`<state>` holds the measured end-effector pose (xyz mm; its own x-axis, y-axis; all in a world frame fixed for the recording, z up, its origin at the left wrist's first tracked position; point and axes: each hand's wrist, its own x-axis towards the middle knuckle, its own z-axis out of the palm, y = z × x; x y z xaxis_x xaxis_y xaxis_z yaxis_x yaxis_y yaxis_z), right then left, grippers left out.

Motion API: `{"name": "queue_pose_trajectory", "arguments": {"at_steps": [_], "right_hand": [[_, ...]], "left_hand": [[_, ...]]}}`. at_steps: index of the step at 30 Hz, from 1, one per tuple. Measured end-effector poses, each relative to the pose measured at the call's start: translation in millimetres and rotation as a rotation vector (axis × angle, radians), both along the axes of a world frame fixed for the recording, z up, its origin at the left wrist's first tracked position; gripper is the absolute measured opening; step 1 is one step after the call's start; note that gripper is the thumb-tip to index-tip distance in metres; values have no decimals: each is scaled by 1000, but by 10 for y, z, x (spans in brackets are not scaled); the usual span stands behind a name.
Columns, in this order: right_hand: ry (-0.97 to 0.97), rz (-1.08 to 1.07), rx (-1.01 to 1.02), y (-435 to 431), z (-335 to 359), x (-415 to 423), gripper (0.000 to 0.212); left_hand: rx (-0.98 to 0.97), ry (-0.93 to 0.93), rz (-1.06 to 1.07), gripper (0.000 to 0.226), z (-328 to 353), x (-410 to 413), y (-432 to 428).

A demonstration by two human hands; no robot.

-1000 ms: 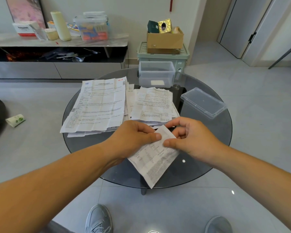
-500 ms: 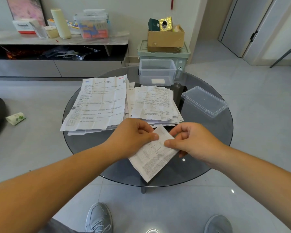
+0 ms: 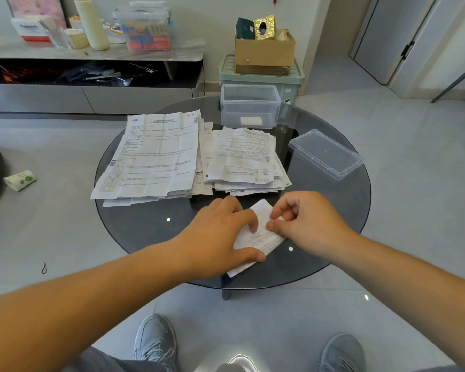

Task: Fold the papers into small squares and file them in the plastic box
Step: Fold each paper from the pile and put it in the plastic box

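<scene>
- Both hands are at work near the front edge of the round glass table (image 3: 145, 232), and between them lies the folded paper (image 3: 255, 241), flat on the glass and turned at an angle.
- The left hand (image 3: 220, 237) lies palm down on the paper's left part. Its fingers are stretched out, pressing it flat, and the thumb lies across the lower edge.
- The right hand (image 3: 312, 226) has its fingers curled in. Thumb and forefinger pinch the paper at its right edge, and the other fingers are tucked above.
- One white corner pokes out past the left thumb, toward the table's rim.
- Just behind the hands sits a stack of smaller sheets (image 3: 247, 157), fanned and creased. To its left, touching it, is a stack of large sheets (image 3: 156, 154), printed side up.
- At the far side of the table stands the clear plastic box (image 3: 234, 114), open-topped, with one small folded square (image 3: 250, 121) lying on its floor.
- Its lid (image 3: 325, 154) lies apart to the right, near the table's edge.
- Past the table is a green bin (image 3: 261, 73) with a cardboard carton (image 3: 265, 53) on top.
- Down below, two grey sneakers (image 3: 156, 339) stand on the tiled floor.
</scene>
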<state>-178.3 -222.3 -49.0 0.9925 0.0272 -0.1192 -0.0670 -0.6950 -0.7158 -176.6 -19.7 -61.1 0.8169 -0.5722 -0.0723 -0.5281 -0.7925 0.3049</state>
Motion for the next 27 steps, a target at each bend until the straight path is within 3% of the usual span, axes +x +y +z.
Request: {"name": "queue_pose_trajectory", "arguments": {"at_steps": [7,12,21,27], "right_hand": [[47,31,-38,9,33,-30,12],[44,18,-61,-17,26,-25,13],[32,-17,-75,-47,27,-3,15],[8,55,-147,-68,39,-25,8]], "left_hand": [[27,24,-10,68,-2,52,75],[62,-312,-237,65,-30,-135,110],[112,-337,-247,75,-87,-294,151],[132,-201,-284,75,-30,-324,168]]}}
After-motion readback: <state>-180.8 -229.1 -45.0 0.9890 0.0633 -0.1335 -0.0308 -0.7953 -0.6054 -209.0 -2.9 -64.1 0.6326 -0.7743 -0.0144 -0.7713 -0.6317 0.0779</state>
